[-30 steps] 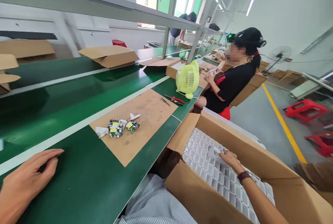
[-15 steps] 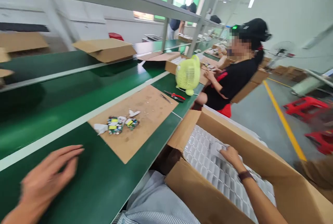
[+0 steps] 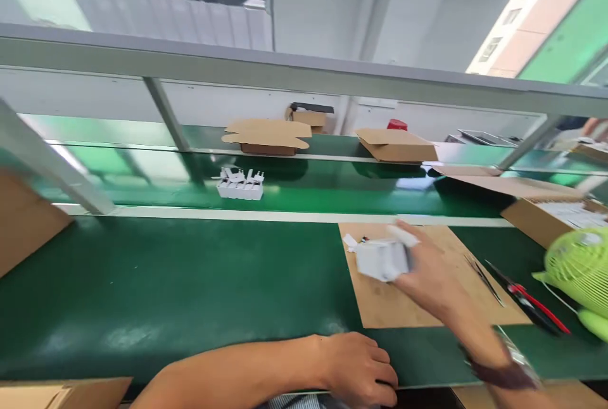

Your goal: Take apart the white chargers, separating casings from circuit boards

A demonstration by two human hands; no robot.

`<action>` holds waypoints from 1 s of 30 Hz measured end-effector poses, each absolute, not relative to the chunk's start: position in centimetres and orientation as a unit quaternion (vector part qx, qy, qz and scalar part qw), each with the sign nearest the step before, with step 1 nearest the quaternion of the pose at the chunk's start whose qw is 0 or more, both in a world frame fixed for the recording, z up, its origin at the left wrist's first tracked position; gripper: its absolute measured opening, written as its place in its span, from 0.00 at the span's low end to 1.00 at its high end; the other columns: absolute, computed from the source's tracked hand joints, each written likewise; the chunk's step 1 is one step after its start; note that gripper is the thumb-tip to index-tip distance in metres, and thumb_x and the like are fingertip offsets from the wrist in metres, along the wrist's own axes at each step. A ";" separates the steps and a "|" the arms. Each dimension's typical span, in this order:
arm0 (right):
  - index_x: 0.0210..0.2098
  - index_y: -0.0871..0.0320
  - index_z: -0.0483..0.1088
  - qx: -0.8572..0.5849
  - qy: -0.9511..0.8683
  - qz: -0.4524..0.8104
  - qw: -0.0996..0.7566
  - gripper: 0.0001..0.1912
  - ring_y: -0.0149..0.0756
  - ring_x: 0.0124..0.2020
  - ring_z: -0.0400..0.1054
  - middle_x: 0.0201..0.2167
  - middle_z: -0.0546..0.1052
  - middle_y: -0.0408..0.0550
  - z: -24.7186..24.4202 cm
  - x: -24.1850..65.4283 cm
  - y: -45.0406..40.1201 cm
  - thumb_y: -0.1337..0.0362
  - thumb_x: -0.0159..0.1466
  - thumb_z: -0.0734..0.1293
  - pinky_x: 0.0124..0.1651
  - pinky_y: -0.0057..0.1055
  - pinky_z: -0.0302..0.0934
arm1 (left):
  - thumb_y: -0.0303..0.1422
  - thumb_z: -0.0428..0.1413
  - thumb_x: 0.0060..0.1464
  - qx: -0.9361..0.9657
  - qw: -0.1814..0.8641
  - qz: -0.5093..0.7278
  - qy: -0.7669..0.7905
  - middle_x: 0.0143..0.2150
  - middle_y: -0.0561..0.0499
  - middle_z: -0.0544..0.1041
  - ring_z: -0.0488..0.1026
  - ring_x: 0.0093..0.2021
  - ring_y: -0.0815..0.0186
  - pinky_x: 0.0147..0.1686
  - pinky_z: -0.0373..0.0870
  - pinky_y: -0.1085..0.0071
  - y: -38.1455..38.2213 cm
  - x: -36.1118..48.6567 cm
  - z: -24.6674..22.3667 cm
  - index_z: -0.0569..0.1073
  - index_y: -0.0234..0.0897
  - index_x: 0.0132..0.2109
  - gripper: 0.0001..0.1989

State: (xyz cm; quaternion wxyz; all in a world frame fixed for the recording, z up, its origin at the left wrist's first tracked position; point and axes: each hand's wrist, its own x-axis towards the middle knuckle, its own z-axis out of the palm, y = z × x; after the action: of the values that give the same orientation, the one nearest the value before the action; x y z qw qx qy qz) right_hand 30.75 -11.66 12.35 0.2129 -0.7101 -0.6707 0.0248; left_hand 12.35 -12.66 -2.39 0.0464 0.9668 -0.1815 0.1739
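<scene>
My right hand (image 3: 427, 270), blurred by motion, grips a white boxy piece (image 3: 382, 260) above the brown cardboard sheet (image 3: 413, 314). Under and behind that piece, a small white scrap (image 3: 350, 242) shows; the circuit boards there are mostly hidden. My left hand (image 3: 363, 368) rests at the near edge of the green table, fingers curled in, with nothing visible in it. Tweezers (image 3: 484, 279) lie on the right part of the sheet. Red-and-black pliers (image 3: 529, 301) lie beside its right edge.
A yellow-green fan (image 3: 582, 276) stands at the right. On the far green belt sits a white tray of white parts (image 3: 240, 189). Open cardboard boxes (image 3: 399, 145) stand farther back, with cardboard (image 3: 28, 219) at left. A metal rail (image 3: 304, 67) crosses above.
My view has swung left from the open carton to the table. My right hand has come from the carton to above the sheet with a white piece. My left hand has curled at the edge.
</scene>
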 end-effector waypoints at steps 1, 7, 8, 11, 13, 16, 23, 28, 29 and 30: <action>0.65 0.60 0.66 -0.691 -0.693 0.045 0.203 0.39 0.58 0.70 0.56 0.71 0.62 0.60 12.4 26.8 -8.8 0.60 0.54 0.67 0.71 0.52 0.54 | 0.35 0.60 0.57 0.971 0.042 0.170 -0.164 0.44 0.52 0.82 0.76 0.37 0.65 0.34 0.72 0.70 -12.2 12.0 -2.3 0.79 0.42 0.39 0.04; 0.56 0.63 0.72 -0.656 -0.746 0.109 0.033 0.29 0.67 0.69 0.54 0.76 0.50 0.64 11.6 10.2 1.7 0.65 0.55 0.68 0.63 0.64 0.56 | 0.31 0.53 0.62 0.984 0.039 0.131 -0.117 0.48 0.49 0.83 0.75 0.56 0.59 0.53 0.73 0.68 -9.8 12.1 -1.1 0.80 0.39 0.37 0.10; 0.58 0.63 0.72 -0.659 -0.744 0.108 0.026 0.30 0.68 0.68 0.56 0.76 0.48 0.65 11.4 8.7 2.7 0.64 0.56 0.68 0.61 0.65 0.58 | 0.30 0.53 0.62 0.984 0.042 0.123 -0.124 0.49 0.49 0.83 0.74 0.58 0.59 0.57 0.72 0.68 -9.7 12.3 -1.2 0.80 0.39 0.38 0.11; 0.61 0.67 0.68 -0.668 -0.734 0.119 0.008 0.34 0.71 0.65 0.60 0.76 0.45 0.70 10.8 5.9 4.3 0.64 0.56 0.69 0.50 0.63 0.68 | 0.29 0.54 0.62 0.983 0.057 0.081 -0.156 0.50 0.50 0.83 0.76 0.57 0.61 0.58 0.71 0.71 -9.5 12.8 -1.7 0.81 0.38 0.39 0.11; 0.61 0.71 0.69 -0.670 -0.732 0.127 -0.002 0.33 0.72 0.62 0.63 0.75 0.47 0.74 10.5 5.1 4.6 0.63 0.58 0.69 0.44 0.58 0.72 | 0.30 0.55 0.63 0.979 0.081 0.050 -0.180 0.51 0.51 0.82 0.77 0.54 0.63 0.57 0.73 0.73 -9.6 13.0 -2.0 0.82 0.39 0.40 0.10; 0.59 0.72 0.70 -0.656 -0.745 0.121 0.007 0.28 0.70 0.61 0.65 0.74 0.50 0.73 10.7 5.4 4.0 0.59 0.64 0.67 0.45 0.55 0.72 | 0.30 0.55 0.63 0.980 0.086 0.053 -0.171 0.51 0.51 0.83 0.78 0.53 0.61 0.53 0.75 0.71 -9.9 12.9 -2.1 0.82 0.40 0.43 0.09; 0.57 0.59 0.73 -0.657 -0.737 0.069 0.139 0.21 0.53 0.67 0.63 0.71 0.64 0.57 12.5 18.1 -3.4 0.55 0.72 0.61 0.67 0.47 0.60 | 0.31 0.58 0.60 0.975 0.037 0.185 -0.117 0.39 0.46 0.81 0.77 0.40 0.61 0.39 0.75 0.68 -10.2 11.7 -1.2 0.78 0.36 0.37 0.05; 0.63 0.58 0.69 -0.843 -0.513 0.045 0.159 0.23 0.49 0.59 0.71 0.60 0.76 0.56 12.6 35.6 -17.5 0.58 0.72 0.61 0.61 0.39 0.63 | 0.23 0.53 0.60 0.950 0.054 0.295 -0.087 0.35 0.46 0.78 0.74 0.32 0.64 0.34 0.72 0.67 -11.0 10.6 -0.6 0.75 0.35 0.35 0.08; 0.63 0.60 0.69 -0.877 -0.457 0.048 0.141 0.23 0.48 0.56 0.72 0.58 0.77 0.57 12.5 38.5 -21.4 0.59 0.72 0.60 0.59 0.38 0.64 | 0.21 0.50 0.60 0.938 0.067 0.330 -0.086 0.37 0.46 0.79 0.75 0.33 0.64 0.35 0.73 0.68 -11.0 10.5 -0.5 0.76 0.35 0.36 0.11; 0.61 0.61 0.70 -0.906 -0.403 0.053 0.122 0.22 0.47 0.54 0.74 0.55 0.79 0.56 12.4 41.0 -25.7 0.59 0.73 0.59 0.57 0.37 0.65 | 0.19 0.48 0.60 0.931 0.079 0.347 -0.082 0.39 0.46 0.80 0.77 0.36 0.64 0.39 0.74 0.67 -10.9 10.4 -0.5 0.77 0.36 0.38 0.14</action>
State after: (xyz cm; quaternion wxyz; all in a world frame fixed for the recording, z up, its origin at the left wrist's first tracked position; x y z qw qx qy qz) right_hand 41.01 -25.68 12.41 0.1224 -0.9056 -0.4025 0.0534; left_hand 10.38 -10.94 -0.54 0.0786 0.9312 -0.0816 0.3465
